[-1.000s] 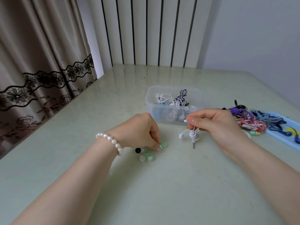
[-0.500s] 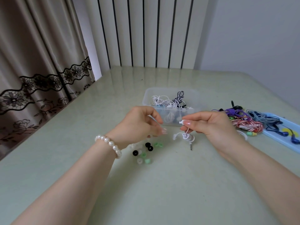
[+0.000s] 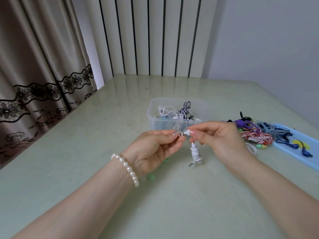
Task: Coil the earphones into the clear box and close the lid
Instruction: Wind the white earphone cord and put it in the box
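Fingers (image 3: 175, 135) of left hand (image 3: 151, 149) pinching a clear ear tip (image 3: 180, 134); right hand (image 3: 222, 140) pinching a white earbud (image 3: 187, 132) just beside it, tip and bud nearly touching. Coiled white earphones (image 3: 196, 152) hanging below, plug (image 3: 190, 164) near the desk (image 3: 172, 204). Clear box (image 3: 155, 118) behind the hands, lidless, holding tangled earphones. Coloured earphones (image 3: 257, 137) and blue lid (image 3: 310, 163) to the right. Pearl bracelet (image 3: 127, 168) on left wrist.
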### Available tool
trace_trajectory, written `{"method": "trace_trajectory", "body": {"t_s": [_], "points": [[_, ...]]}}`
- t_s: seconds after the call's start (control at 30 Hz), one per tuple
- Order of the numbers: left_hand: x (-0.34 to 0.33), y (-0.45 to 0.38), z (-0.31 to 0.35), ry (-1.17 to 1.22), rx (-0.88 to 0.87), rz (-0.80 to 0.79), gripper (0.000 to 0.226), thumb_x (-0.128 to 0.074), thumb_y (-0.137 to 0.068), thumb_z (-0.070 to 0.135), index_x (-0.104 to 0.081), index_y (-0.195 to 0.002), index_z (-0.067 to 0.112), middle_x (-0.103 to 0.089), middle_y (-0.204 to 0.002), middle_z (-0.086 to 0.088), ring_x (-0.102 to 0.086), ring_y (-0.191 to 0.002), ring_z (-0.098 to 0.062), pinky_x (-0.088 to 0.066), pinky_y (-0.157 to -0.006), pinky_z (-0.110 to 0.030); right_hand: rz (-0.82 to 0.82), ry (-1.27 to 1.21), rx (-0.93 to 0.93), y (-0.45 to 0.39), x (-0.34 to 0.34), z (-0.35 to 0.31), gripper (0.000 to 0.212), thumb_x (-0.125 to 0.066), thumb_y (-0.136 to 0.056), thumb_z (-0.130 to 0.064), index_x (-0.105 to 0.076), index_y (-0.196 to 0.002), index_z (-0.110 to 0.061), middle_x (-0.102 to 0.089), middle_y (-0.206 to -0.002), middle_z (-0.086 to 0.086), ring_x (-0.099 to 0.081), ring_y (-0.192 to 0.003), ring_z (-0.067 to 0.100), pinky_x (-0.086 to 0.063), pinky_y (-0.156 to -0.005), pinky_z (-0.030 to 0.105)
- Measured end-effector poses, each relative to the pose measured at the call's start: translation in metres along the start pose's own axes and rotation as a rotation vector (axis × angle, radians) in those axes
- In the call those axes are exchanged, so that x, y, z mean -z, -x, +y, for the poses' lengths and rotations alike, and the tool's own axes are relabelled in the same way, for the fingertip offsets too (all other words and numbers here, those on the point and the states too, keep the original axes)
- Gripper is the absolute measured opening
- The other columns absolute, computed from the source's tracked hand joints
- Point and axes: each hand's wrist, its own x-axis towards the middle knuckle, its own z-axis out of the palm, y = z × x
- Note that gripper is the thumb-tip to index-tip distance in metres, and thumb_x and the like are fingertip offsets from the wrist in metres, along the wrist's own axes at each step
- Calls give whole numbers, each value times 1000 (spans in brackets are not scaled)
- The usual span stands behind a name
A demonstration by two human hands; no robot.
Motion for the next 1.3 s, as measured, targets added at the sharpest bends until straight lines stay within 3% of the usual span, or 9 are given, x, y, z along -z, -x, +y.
{"method": "trace_trajectory", "body": {"t_s": [0.57,1.0,1.3], "points": [[-1,1,-8,-258,-198,85,6,-60,-79,-7,-65,-77,-4,-69,-66,-12,-67,-57,-15,-56,-57,-21,22,165,16,2,-2,4,23,-70,-73,2,-70,-69,-21,-69,-65,-3,-59,-62,10,-50,-65,17],[-4,2,-12,-416,-304,101,6,-62,-79,-8,-66,-77,-5,-69,-65,-13,-68,-60,-17,-59,-64,-27,18,258,-51,0,-1,4,29,-71,-72,2,-68,-62,-25,-68,-58,-8,-62,-59,9,-53,-69,24],[-6,3,-12,-450,-294,114,9,-64,-74,-14,-64,-79,-7,-69,-60,-10,-67,-55,-16,-58,-59,-25,22,302,-44,1,-3,8,28,-70,-74,2,-68,-62,-24,-70,-70,9,-63,-66,19,-52,-71,32]]}}
